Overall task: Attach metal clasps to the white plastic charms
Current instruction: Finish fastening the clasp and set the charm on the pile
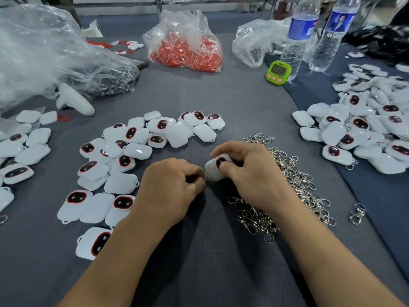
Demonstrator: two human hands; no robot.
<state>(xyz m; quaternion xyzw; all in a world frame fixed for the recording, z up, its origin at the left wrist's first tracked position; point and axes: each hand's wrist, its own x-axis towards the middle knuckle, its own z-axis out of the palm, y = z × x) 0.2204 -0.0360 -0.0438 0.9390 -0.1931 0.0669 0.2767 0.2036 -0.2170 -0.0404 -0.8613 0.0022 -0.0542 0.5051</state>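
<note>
My right hand (247,171) grips a white plastic charm (213,171) with a dark oval face, thumb over its front. My left hand (170,185) is curled just left of it and pinches a small metal clasp (205,177) at the charm's lower corner; most of the clasp is hidden by my fingers. A heap of silver metal clasps (287,187) lies under and right of my right hand. Loose white charms (124,156) are spread on the grey table to the left and ahead.
A second pile of charms (358,129), some with clasps on, lies at right. Behind stand two water bottles (296,36), a green timer (278,73), a bag of red parts (186,47), a large clear bag (44,52) and a white controller (73,100).
</note>
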